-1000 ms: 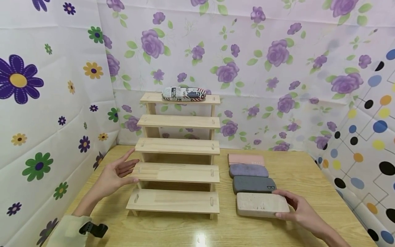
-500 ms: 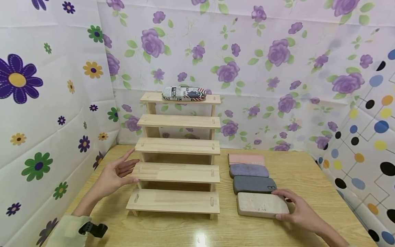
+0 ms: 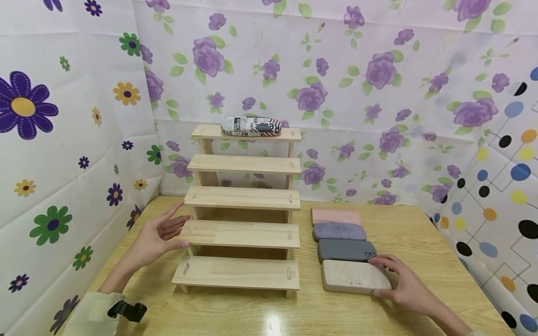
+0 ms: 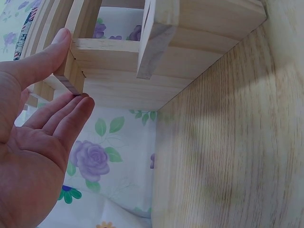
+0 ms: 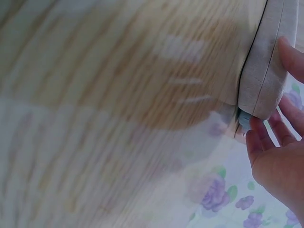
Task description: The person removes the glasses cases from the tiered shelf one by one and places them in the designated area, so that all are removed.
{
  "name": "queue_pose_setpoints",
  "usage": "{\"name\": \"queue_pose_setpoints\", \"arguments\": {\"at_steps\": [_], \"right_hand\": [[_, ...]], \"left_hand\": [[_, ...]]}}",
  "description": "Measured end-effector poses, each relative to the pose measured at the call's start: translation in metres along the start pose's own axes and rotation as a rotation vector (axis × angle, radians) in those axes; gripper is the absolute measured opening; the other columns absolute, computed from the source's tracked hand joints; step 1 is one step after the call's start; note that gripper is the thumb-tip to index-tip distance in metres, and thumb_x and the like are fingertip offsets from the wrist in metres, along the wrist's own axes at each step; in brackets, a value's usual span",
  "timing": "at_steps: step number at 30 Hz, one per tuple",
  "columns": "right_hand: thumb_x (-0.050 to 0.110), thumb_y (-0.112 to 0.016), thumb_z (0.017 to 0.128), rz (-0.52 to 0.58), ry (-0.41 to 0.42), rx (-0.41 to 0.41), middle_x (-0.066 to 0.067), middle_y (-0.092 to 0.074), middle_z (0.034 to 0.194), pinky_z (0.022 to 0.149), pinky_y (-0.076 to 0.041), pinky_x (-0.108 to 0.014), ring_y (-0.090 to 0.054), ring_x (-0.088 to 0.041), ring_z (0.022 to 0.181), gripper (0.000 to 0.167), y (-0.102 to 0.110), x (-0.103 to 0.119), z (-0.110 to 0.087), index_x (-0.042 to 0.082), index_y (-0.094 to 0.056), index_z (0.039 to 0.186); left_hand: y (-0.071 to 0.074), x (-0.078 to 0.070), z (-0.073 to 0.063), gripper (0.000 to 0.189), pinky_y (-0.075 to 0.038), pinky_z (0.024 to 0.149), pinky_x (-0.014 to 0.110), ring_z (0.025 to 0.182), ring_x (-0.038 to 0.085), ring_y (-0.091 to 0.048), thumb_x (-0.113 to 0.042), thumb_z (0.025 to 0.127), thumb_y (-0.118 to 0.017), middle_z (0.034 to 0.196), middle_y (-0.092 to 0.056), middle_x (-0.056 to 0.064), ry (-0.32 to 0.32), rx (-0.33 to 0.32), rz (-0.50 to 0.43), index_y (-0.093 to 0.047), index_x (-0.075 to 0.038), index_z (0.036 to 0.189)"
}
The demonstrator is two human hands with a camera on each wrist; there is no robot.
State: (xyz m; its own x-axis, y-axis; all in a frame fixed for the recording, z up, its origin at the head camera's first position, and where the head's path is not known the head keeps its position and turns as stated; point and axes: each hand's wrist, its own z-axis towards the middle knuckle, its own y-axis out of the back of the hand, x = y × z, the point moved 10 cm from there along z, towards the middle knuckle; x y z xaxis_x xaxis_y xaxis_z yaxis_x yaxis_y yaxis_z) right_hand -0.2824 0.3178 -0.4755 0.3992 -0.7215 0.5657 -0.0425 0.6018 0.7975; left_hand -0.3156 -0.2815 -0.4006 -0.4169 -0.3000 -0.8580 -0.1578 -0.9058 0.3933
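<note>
My left hand [image 3: 153,238] is at the left end of a five-step wooden display rack [image 3: 241,233]. In the left wrist view, the thumb and fingertips of that hand [image 4: 42,142] span the end of one plank [image 4: 71,78]. On the table to the right, my right hand [image 3: 405,287] grips the right end of a beige glasses case [image 3: 355,276], thumb at its near edge and fingers at its far edge. The right wrist view shows the beige case [image 5: 266,61] side-on, low over the tabletop, with the thumb and fingers of the right hand [image 5: 280,161] on either side.
Behind the beige case lie a dark grey case [image 3: 344,250] with a glasses mark, a purple case [image 3: 338,232] and a pink case [image 3: 336,216]. A newspaper-print case [image 3: 251,126] sits on the rack's top step. Patterned cloth [image 3: 357,154] encloses the wooden table [image 3: 403,233].
The right hand and the right end of the beige case have shifted very slightly left and back. The left hand stays at the rack.
</note>
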Motion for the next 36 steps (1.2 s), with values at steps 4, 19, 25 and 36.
{"name": "queue_pose_setpoints", "arguments": {"at_steps": [4, 19, 25, 36], "right_hand": [[0.032, -0.101, 0.071, -0.018, 0.018, -0.021, -0.003, -0.061, 0.134, 0.097, -0.057, -0.056, -0.058, -0.033, 0.124, 0.073, 0.0021, 0.0022, 0.0007, 0.016, -0.069, 0.135], [0.028, -0.101, 0.07, -0.008, 0.031, -0.035, -0.006, -0.062, 0.132, 0.097, -0.055, -0.062, -0.058, -0.037, 0.122, 0.071, 0.0027, 0.0013, 0.0042, 0.014, -0.071, 0.132], [0.026, -0.101, 0.07, 0.004, 0.034, -0.024, -0.007, -0.06, 0.133, 0.096, -0.056, -0.061, -0.057, -0.037, 0.123, 0.07, 0.003, 0.004, 0.0055, 0.014, -0.07, 0.131], [0.026, -0.101, 0.069, 0.001, 0.029, -0.013, -0.008, -0.06, 0.132, 0.095, -0.056, -0.062, -0.057, -0.039, 0.123, 0.07, 0.0034, 0.006, 0.0062, 0.013, -0.071, 0.13]], "left_hand": [[0.0007, 0.0011, 0.0007, 0.105, -0.053, 0.103, 0.027, 0.137, 0.042, -0.05, 0.002, 0.084, -0.087, 0.148, -0.053, 0.031, 0.007, -0.004, 0.001, -0.029, -0.019, 0.169], [0.0, 0.0009, 0.0007, 0.106, -0.053, 0.102, 0.026, 0.136, 0.047, -0.047, 0.002, 0.083, -0.088, 0.148, -0.052, 0.033, 0.017, -0.001, -0.009, -0.028, -0.017, 0.169], [0.0002, 0.0021, 0.0007, 0.106, -0.053, 0.103, 0.027, 0.137, 0.048, -0.047, 0.001, 0.083, -0.088, 0.148, -0.052, 0.033, 0.017, 0.002, -0.01, -0.028, -0.019, 0.169], [-0.0002, 0.0001, 0.0011, 0.106, -0.054, 0.103, 0.027, 0.137, 0.047, -0.047, 0.002, 0.083, -0.088, 0.148, -0.053, 0.032, 0.012, 0.003, -0.008, -0.028, -0.018, 0.169]]}}
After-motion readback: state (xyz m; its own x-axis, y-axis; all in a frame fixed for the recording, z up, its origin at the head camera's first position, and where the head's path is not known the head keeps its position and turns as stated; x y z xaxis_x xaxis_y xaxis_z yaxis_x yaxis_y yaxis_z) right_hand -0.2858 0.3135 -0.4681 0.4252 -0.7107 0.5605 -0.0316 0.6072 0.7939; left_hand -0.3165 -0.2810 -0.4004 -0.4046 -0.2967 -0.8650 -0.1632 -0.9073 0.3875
